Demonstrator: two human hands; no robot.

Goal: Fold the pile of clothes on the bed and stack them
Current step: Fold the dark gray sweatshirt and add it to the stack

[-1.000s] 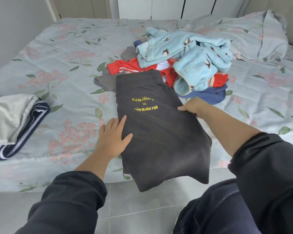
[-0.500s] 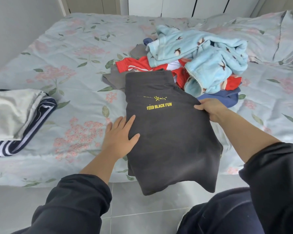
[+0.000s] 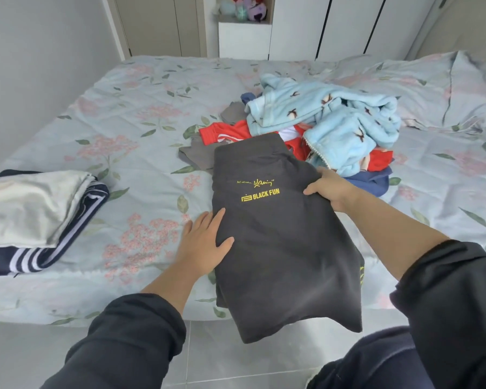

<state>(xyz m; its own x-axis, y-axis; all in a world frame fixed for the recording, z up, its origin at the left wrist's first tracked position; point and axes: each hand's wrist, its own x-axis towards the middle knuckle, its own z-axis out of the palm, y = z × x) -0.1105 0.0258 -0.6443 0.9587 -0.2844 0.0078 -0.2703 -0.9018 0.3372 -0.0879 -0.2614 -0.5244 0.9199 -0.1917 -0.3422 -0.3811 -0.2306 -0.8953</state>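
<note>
"At the near edge of the bed (image 3: 141,113), how did the dark grey garment (image 3: 286,242) lie?" the first asked.

"Folded into a long panel with the yellow print facing up. Its lower end hung past the mattress over the floor, and its top end touched the unfolded pile (image 3: 328,127)," the second said.

"And the person's hands?"

"The right hand (image 3: 331,189) had its fingers curled over the garment's right edge and was grasping the cloth, probably to draw that side in or to start the next fold. The left hand (image 3: 202,245) lay flat at the left edge with its fingers straight and only the thumb on the fabric. It clasped nothing, and it seemed to be there to pin the panel so it would not slide."

"Where would the garment go?"

"Most likely onto the folded stack (image 3: 37,209), which sat well apart at the left, a pale piece on top of a striped navy one. The pile looked barely reduced, so much of the task remained."
</note>
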